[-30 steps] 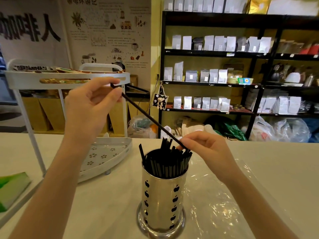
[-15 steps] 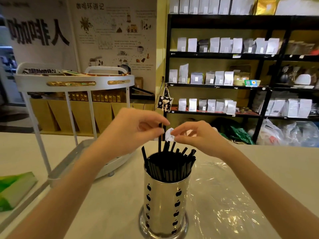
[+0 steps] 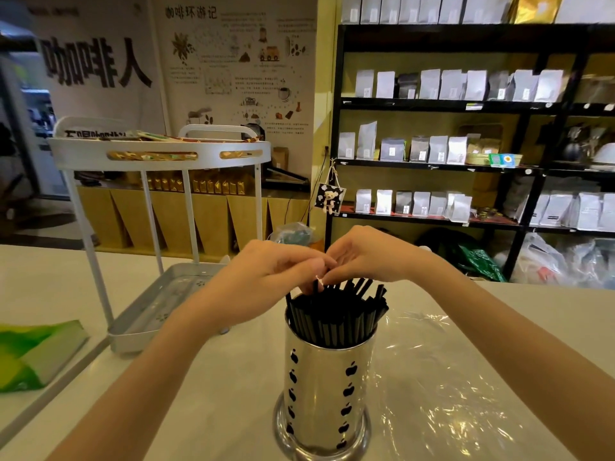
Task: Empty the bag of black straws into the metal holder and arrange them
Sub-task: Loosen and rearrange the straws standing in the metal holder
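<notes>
A shiny metal holder with apple-shaped cutouts stands on the pale counter, filled with many black straws standing upright. My left hand and my right hand meet just above the straw tops, fingertips pinched together on the upper end of one black straw whose lower part is down among the others. The clear plastic bag lies flat and crumpled on the counter to the right of the holder; no straws show in it.
A white two-tier rack stands on the counter at left, its lower tray close to my left forearm. A green packet lies at the left edge. Dark shelves with pouches stand behind the counter.
My left hand brought the raised straw from a slant down to upright and into the holder. Both hands have dropped lower and closed together at the straw tops.
</notes>
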`<state>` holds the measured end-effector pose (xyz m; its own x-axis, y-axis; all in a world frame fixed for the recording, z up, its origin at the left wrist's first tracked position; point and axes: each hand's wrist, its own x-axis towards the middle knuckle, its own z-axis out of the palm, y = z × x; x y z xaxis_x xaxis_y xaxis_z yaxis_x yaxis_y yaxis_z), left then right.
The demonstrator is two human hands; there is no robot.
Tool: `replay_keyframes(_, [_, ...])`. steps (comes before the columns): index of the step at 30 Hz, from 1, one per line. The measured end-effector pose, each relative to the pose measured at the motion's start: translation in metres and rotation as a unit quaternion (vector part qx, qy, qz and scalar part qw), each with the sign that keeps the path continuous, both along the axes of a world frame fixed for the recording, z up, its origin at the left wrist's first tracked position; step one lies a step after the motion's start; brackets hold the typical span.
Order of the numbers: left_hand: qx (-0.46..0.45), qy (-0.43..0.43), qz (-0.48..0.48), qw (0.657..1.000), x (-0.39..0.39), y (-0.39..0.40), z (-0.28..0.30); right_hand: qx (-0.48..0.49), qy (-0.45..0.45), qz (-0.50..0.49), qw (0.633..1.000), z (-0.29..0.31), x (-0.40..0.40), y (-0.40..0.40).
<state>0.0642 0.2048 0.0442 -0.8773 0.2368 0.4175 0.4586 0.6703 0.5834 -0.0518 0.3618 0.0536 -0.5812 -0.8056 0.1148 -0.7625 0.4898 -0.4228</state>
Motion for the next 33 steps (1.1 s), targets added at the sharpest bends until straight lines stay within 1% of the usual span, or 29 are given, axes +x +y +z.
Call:
replay_keyframes(3, [0.054,0.001,0.006,0.999,-0.006,-0.004,0.0,0.011,0.001,0.005,1.0,0.005,-0.002,0.0])
replay_keyframes(5, [0.073,0.0,0.023,0.997,-0.011,-0.007,-0.001,0.007,-0.004,0.006,1.0,0.011,-0.002,0.001])
replay_keyframes(8, [0.064,-0.021,0.048,0.997,-0.021,-0.01,-0.005,-0.054,-0.009,0.013,0.998,0.028,0.002,0.007])
replay_keyframes(11, [0.053,-0.07,0.05,0.995,-0.03,-0.012,-0.009,-0.149,0.006,0.006,0.989,0.046,0.009,0.017])
replay_keyframes(14, [0.071,-0.106,0.027,0.991,-0.033,-0.011,-0.01,-0.243,0.03,-0.01,0.97,0.059,0.015,0.028])
replay_keyframes(16, [0.087,-0.109,0.019,0.99,-0.034,-0.011,-0.007,-0.306,0.029,-0.025,0.951,0.063,0.016,0.035])
replay_keyframes(19, [0.155,-0.099,0.012,0.983,-0.031,-0.012,0.001,-0.402,-0.011,-0.044,0.915,0.064,0.015,0.045])
replay_keyframes(23, [0.228,-0.104,-0.008,0.968,-0.023,-0.017,0.012,-0.477,-0.045,-0.074,0.875,0.056,0.011,0.056])
replay_keyframes(25, [0.279,-0.085,-0.015,0.956,-0.019,-0.021,0.017,-0.505,-0.061,-0.087,0.857,0.051,0.01,0.059])
replay_keyframes(27, [0.334,-0.043,-0.002,0.942,-0.016,-0.024,0.025,-0.515,-0.089,-0.092,0.848,0.043,0.01,0.06])
replay_keyframes(30, [0.38,0.044,0.037,0.923,-0.014,-0.026,0.04,-0.477,-0.126,-0.077,0.866,0.029,0.011,0.059])
replay_keyframes(33, [0.411,0.119,0.052,0.902,-0.011,-0.023,0.053,-0.427,-0.152,-0.056,0.89,0.018,0.013,0.054])
